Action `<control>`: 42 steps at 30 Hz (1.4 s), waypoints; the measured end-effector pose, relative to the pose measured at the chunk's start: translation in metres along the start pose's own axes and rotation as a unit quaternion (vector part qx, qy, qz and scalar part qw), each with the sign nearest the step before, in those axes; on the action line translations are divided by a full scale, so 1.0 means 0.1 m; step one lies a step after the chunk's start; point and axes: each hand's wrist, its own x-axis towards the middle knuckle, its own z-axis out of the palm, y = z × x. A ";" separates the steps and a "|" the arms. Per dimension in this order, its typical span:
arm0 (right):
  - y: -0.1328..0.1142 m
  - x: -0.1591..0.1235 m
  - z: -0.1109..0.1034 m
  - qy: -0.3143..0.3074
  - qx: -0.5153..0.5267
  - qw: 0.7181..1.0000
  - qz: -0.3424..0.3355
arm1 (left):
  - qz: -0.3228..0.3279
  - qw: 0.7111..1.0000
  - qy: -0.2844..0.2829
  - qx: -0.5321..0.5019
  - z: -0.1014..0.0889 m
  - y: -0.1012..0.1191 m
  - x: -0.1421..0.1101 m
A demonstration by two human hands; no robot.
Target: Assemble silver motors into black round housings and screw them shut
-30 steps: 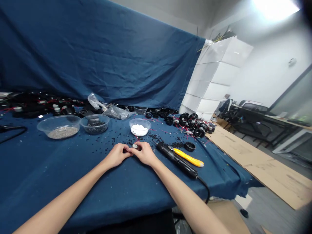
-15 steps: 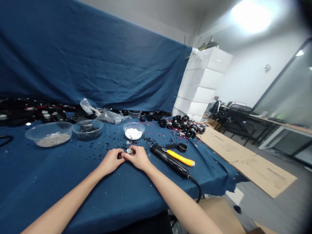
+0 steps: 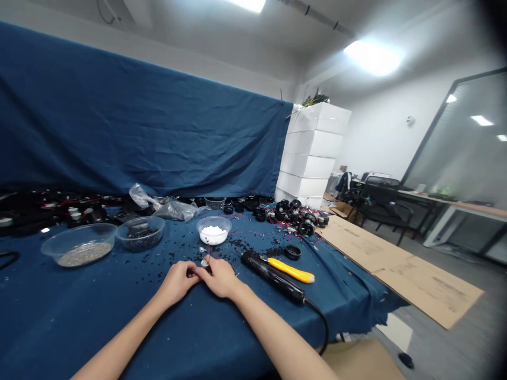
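One small, round, whitish part [image 3: 205, 263], pinched by the right hand [image 3: 222, 277], is probably light and stiff, best held edgewise; the left hand's [image 3: 176, 281] grip is hidden.

left hand [image 3: 175, 281] against right hand [image 3: 220, 278]

Through my feed I read the small disc [image 3: 205, 262] as pale grey. I see solid dark blue on the tablecloth [image 3: 190, 338], yellow on the cutter [image 3: 291, 269], black on the corded tool [image 3: 275, 277], white on the pellets [image 3: 213, 235].
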 end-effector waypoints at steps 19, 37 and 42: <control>-0.10 -0.01 -0.02 -0.038 -0.101 0.994 0.015 | 0.000 0.986 0.013 -0.165 0.05 -0.13 0.06; -0.33 0.54 -0.44 -0.035 -0.093 0.995 0.001 | 0.011 0.993 0.072 -0.095 -0.52 0.12 0.42; -0.28 0.02 -0.13 -0.043 -0.110 0.992 0.037 | 0.004 0.997 0.070 0.023 0.00 0.22 -0.10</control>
